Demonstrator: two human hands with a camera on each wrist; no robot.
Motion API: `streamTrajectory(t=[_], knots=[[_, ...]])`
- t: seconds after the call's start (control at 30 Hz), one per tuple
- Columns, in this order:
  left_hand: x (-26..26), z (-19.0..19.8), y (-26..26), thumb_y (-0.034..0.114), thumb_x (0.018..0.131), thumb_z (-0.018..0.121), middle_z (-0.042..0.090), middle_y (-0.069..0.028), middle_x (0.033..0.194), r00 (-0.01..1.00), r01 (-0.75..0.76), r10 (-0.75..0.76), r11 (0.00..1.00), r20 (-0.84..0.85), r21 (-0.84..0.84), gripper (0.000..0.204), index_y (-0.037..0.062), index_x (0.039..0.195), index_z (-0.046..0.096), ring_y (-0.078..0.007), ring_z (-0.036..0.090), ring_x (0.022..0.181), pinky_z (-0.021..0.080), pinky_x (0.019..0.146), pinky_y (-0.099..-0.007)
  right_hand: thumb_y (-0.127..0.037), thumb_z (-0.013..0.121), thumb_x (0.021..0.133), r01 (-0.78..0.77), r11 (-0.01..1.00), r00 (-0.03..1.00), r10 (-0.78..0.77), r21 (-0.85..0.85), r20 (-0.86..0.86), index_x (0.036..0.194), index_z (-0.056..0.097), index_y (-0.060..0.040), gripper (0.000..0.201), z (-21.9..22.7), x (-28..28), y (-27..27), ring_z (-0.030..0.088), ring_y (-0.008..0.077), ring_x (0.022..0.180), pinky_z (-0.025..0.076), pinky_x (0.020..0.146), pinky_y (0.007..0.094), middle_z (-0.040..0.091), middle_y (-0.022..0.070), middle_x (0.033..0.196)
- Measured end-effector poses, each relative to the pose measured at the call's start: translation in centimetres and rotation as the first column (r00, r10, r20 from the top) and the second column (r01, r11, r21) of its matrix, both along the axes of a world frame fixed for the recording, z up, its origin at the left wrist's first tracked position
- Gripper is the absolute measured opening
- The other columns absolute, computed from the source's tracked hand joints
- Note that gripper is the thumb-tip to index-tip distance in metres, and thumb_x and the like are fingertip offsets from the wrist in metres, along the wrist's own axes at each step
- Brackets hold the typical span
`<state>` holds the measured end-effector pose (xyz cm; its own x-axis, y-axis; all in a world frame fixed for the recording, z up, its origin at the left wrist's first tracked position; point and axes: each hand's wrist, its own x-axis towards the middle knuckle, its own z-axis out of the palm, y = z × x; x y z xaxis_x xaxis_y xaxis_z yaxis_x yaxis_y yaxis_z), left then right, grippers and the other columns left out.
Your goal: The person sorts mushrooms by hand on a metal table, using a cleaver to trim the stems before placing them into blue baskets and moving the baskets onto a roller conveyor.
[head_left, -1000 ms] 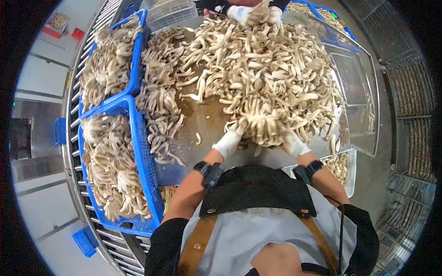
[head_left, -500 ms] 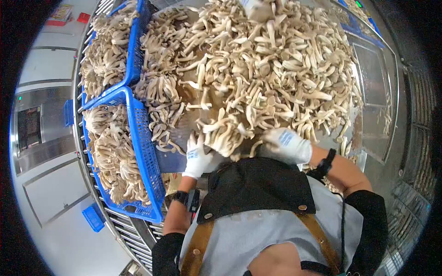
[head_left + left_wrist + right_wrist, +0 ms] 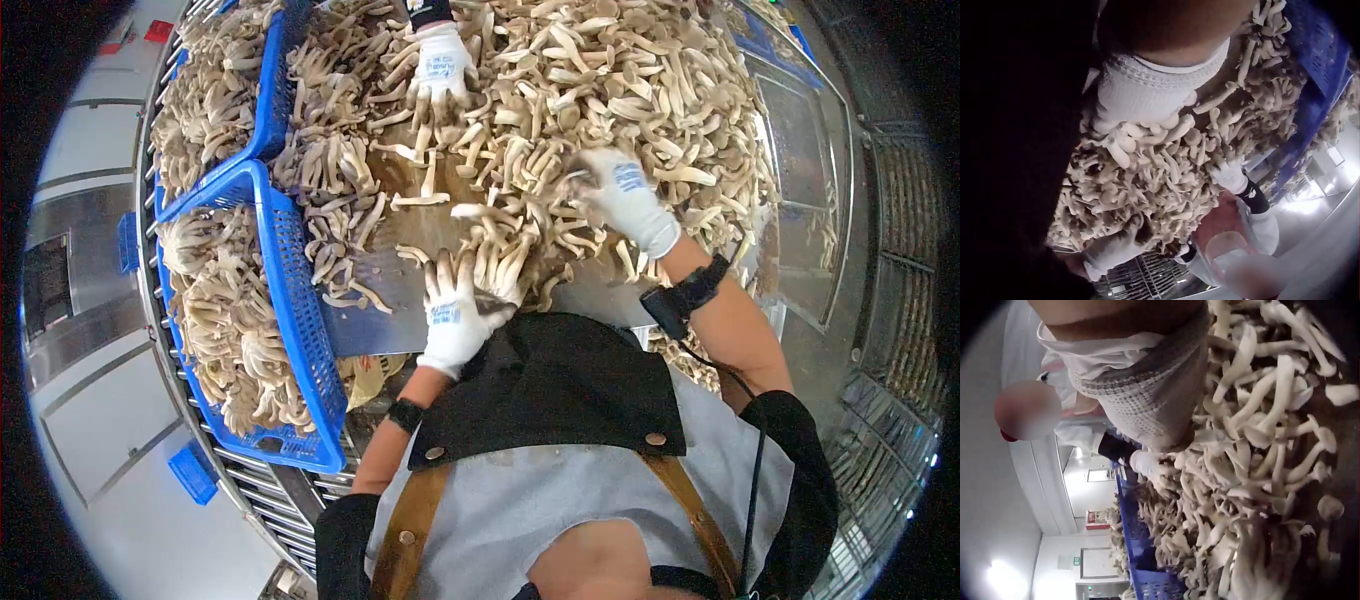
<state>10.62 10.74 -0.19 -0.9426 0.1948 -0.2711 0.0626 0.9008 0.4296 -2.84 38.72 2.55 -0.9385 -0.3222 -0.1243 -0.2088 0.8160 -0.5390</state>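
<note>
Pale mushrooms [image 3: 640, 90] with long stems lie heaped on a metal table [image 3: 400, 320]. A fanned mushroom bunch [image 3: 502, 262] lies near the front edge. My gloved left hand [image 3: 460, 318] touches its left side, fingers extended and thumb below the bunch. My gloved right hand [image 3: 622, 200] is over the heap, up and to the right of the bunch; its fingers are blurred, and whether they hold anything is unclear. The left wrist view has my left glove [image 3: 1141, 94] above mushrooms, fingertips hidden. In the right wrist view, the cuff of my right glove [image 3: 1147, 387] hides the fingers.
Two blue baskets [image 3: 300, 300] full of mushroom bunches stand left of the table on a roller conveyor [image 3: 235, 475]. Across the table, another person's gloved hand [image 3: 440, 65] reaches into the mushrooms. A container of mushrooms [image 3: 685, 360] is partly visible at the lower right.
My right hand has moved up over the heap, away from the bunch. My left hand went left with the bunch, then slightly right. The other person's hand has come to the upper left.
</note>
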Motion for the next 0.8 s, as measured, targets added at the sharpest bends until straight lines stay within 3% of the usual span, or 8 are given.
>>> streamTrajectory(t=[0.07,0.23,0.33,0.43,0.5,0.6,0.7,0.8], knots=[[-0.7,-0.2,0.5,0.05,0.065,0.079,0.026,-0.0321,0.146,0.993,-0.057,0.056,0.998,0.104,-0.001,0.1,0.0088,0.144,0.034,-0.0524,0.02,0.136,0.024,0.108,-0.0615,-0.024,0.063,0.082,0.011,0.996,0.961,0.013,0.085,-0.277,0.113,0.06,-0.0066,0.037,-1.7,1.1,1.6,0.057,0.0355,0.103,0.04,0.095,0.0457,0.062,0.0183,0.106],[-1.0,1.2,-0.1,0.051,0.068,0.077,0.027,-0.0317,0.146,0.991,0.01,0.01,0.988,-0.133,0.152,0.097,0.0029,0.142,0.037,-0.0514,0.021,0.136,0.024,0.108,-0.0606,-0.017,0.065,0.083,0.106,0.974,0.991,-0.12,-0.198,-0.057,0.114,0.058,-0.0008,0.035,3.3,3.6,2.2,0.059,0.0352,0.099,0.046,0.087,0.0408,0.062,0.0194,0.106],[-1.5,2.3,2.3,0.051,0.067,0.077,0.029,-0.0302,0.145,0.995,0.097,-0.097,0.995,-0.038,0.008,0.096,0.0032,0.141,0.039,-0.0507,0.022,0.136,0.025,0.109,-0.0576,-0.015,0.063,0.09,0.381,0.763,0.925,-0.316,-0.522,0.212,0.108,0.06,0.0027,0.026,6.6,7.4,5.5,0.063,0.0262,0.088,0.049,0.08,0.0336,0.065,0.0153,0.097],[-1.7,0.8,1.9,0.049,0.066,0.078,0.03,-0.0269,0.147,0.991,0.086,-0.079,0.994,0.106,-0.064,0.1,0.0031,0.144,0.033,-0.0464,0.022,0.137,0.022,0.111,-0.0543,-0.013,0.058,0.092,0.278,0.96,0.93,-0.279,0.041,0.237,0.111,0.058,0.0035,0.025,9.6,13.2,13.4,0.061,0.0315,0.092,0.048,0.081,0.0382,0.062,0.0185,0.1],[-0.9,-0.9,0.2,0.048,0.065,0.079,0.031,-0.0259,0.146,0.997,-0.016,0.015,1.0,0.075,0.019,0.108,0.002,0.147,0.025,-0.043,0.023,0.138,0.02,0.113,-0.0514,-0.016,0.06,0.091,0.257,0.883,0.806,-0.42,0.393,0.417,0.117,0.056,0.0008,0.031,8.4,17.5,18.9,0.06,0.0364,0.097,0.049,0.081,0.0398,0.06,0.0202,0.109],[0.7,-1.2,-2.6,0.04,0.066,0.081,0.029,-0.0344,0.143,0.954,-0.268,0.227,0.937,0.194,0.223,0.107,-0.0003,0.147,0.023,-0.048,0.03,0.132,0.028,0.11,-0.0485,-0.02,0.06,0.091,0.053,0.884,0.962,-0.17,0.465,0.212,0.122,0.054,-0.0031,0.036,6.3,18.9,16.6,0.061,0.0375,0.099,0.049,0.081,0.0424,0.061,0.0207,0.11],[2.5,-2.8,-3.8,0.035,0.072,0.076,0.028,-0.0367,0.141,0.967,-0.25,0.234,0.948,0.102,0.195,0.097,-0.001,0.146,0.024,-0.0493,0.034,0.129,0.032,0.108,-0.0471,-0.022,0.06,0.089,0.13,0.988,0.941,-0.097,-0.082,0.323,0.121,0.053,-0.0015,0.039,3.3,12.7,4.7,0.061,0.0394,0.098,0.049,0.079,0.0449,0.063,0.0213,0.105],[2.9,-2.9,-3.9,0.033,0.077,0.072,0.029,-0.0361,0.141,0.965,-0.261,0.251,0.943,0.076,0.204,0.09,-0.0012,0.146,0.025,-0.0487,0.034,0.13,0.032,0.108,-0.0468,-0.015,0.056,0.083,-0.205,0.976,0.944,0.18,-0.068,-0.276,0.103,0.061,-0.0075,0.022,-4.2,6.1,-5.9,0.061,0.0311,0.079,0.049,0.071,0.0431,0.058,0.0132,0.082]])
